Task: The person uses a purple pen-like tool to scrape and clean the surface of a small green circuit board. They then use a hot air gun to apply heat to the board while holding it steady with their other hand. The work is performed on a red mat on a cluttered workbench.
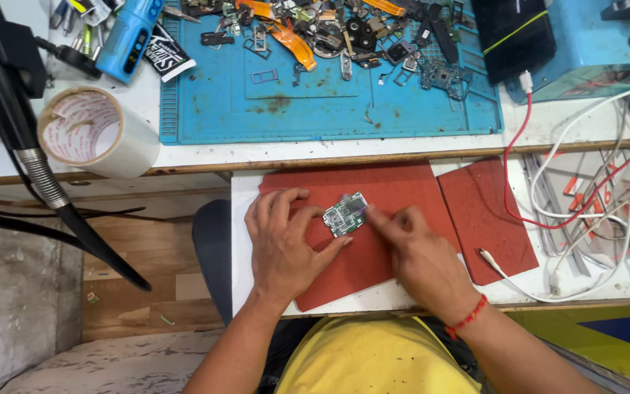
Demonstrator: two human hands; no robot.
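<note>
A big roll of clear tape (92,131) sits on the white bench at the far left. The left hand (282,244) lies on a red rubber mat (373,186), its thumb and fingers touching a small green circuit board (345,214). The right hand (417,252) pinches the board's other edge. A smaller red mat (486,219) and white cables (592,219) lie to the right

- The circuit board (345,214) looks green, with shiny metal parts.
- The red mat (373,190) is matt, slightly rough.
- The tape roll (92,131) looks glossy plastic.
</note>
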